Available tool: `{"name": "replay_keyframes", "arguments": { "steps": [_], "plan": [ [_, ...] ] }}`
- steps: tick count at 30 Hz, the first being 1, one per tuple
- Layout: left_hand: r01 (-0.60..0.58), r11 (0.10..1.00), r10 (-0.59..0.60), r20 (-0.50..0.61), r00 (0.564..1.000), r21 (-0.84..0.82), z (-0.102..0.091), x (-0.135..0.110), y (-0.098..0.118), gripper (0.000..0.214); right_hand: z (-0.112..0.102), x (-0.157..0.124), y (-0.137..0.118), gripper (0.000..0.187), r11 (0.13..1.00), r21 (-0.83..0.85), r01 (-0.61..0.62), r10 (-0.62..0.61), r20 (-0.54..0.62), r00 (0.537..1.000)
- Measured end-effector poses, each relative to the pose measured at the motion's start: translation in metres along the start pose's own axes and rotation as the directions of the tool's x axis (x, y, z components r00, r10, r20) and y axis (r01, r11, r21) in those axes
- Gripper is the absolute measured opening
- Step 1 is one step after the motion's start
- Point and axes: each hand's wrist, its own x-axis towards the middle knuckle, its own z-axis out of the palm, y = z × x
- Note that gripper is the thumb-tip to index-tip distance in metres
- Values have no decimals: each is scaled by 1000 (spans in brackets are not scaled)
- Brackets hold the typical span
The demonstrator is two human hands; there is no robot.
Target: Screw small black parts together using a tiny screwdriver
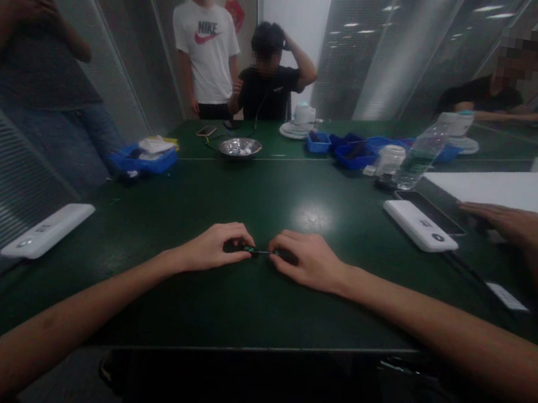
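Close above the dark green table (pixel 212 307), my left hand (pixel 222 245) pinches a small black-and-green piece (pixel 250 249) between thumb and fingers. Facing it, my right hand (pixel 308 260) is closed in a pinch around the other end of a thin, light-coloured rod (pixel 262 252). That rod bridges the short gap between my fingertips and meets the small piece. Its right end is hidden by my right fingers, and both items are too small to name more exactly.
White power banks (pixel 420 225) lie either side of me. A metal bowl (pixel 240 148), blue bin (pixel 146 160), several blue trays (pixel 354 154) and a plastic bottle (pixel 422 154) stand farther back. Another person's hand (pixel 508 222) rests at right; several people surround the table.
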Motion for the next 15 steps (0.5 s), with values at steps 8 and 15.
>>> {"name": "replay_keyframes", "arguments": {
  "steps": [8,15],
  "plan": [
    [25,998,-24,7,1000,-53,3,0,3,23,1,-1,1,21,999,28,20,-20,-8,1000],
    [42,997,-41,10,999,-71,4,0,1,23,1,-3,2,23,998,26,60,-60,5,998]
  ]
}}
